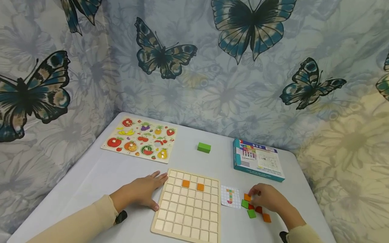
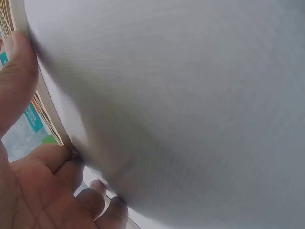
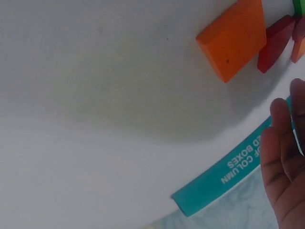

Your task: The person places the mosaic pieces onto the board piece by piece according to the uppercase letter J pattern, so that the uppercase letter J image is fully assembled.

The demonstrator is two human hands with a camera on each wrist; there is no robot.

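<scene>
My left hand point(image 1: 143, 189) rests along the left edge of a wooden grid board point(image 1: 186, 216), thumb and fingers spread against its rim. In the left wrist view, the fingertips point(image 2: 62, 155) touch the board's side. Two orange square tiles point(image 1: 186, 183) sit in upper cells of the board, one cell apart. Over a small group of loose tiles to the board's right is my right hand point(image 1: 267, 196), its thumb and forefinger tips apart beside an orange tile point(image 1: 247, 197). Around them lie green tiles point(image 1: 251, 213), red pieces point(image 1: 258, 209) and another orange tile point(image 1: 266, 218).
A pattern card point(image 1: 230, 196) lies between board and loose tiles. Behind stand a teal-edged game box point(image 1: 258, 159) and a green block point(image 1: 204, 147). A fruit puzzle board point(image 1: 139, 138) lies at the back left. Butterfly-print cloth point(image 1: 225, 91) hangs behind the white table.
</scene>
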